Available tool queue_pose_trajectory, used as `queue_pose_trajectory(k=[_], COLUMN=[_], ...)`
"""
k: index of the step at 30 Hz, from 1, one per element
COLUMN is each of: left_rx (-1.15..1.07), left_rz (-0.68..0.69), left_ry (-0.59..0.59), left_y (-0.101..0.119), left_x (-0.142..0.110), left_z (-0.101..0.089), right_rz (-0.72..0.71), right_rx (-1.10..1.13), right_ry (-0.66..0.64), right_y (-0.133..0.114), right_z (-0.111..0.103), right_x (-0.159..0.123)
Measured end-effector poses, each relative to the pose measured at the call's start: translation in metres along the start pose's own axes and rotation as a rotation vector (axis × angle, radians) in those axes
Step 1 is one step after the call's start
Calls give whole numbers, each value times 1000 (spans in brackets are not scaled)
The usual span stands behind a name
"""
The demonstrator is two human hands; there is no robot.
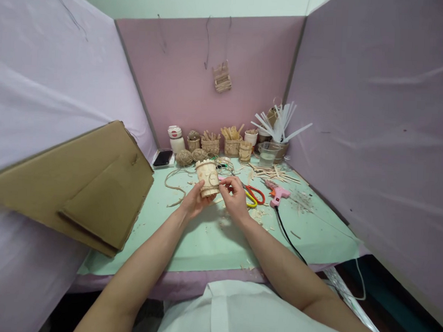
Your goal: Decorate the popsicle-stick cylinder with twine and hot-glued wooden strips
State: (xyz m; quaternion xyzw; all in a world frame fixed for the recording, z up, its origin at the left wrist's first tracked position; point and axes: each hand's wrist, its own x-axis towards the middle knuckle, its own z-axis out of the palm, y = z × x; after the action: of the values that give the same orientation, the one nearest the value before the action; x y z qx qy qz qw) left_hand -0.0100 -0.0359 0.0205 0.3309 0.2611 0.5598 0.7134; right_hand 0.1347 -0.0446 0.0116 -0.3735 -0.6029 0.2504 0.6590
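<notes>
My left hand (196,200) is wrapped around a small cup-shaped holder (207,175) made of pale wooden sticks, gripping it from the left and below. Bands of twine run around its upper and lower parts, and a small loop shows on its front. At the lower right side of the holder, my right hand (235,196) has thumb and fingers pinched together against the twine band. Whatever lies between those fingertips is too small to make out. Just right of that hand are scissors with red and yellow handles (255,195), partly covered by it.
A pink glue gun (278,193) with a black cord lies at right, below scattered wooden sticks (275,173). Twine balls (185,157), stick-filled baskets (233,147), a white bottle (176,140), a phone (163,158) and glue sticks (281,122) line the back. Cardboard (94,179) leans at left.
</notes>
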Motion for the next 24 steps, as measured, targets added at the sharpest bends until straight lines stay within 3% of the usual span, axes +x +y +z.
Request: queue_pose_trajectory(k=[6,24], left_rx=[151,220], left_rz=[31,8], left_ry=[-103,-16], left_y=[-7,-9], left_x=[2,1], left_z=[-5,-3], right_rz=[61,156], right_rx=[-22,22], right_ry=[3,35], right_y=[1,9], right_z=[0,2], right_x=[0,1])
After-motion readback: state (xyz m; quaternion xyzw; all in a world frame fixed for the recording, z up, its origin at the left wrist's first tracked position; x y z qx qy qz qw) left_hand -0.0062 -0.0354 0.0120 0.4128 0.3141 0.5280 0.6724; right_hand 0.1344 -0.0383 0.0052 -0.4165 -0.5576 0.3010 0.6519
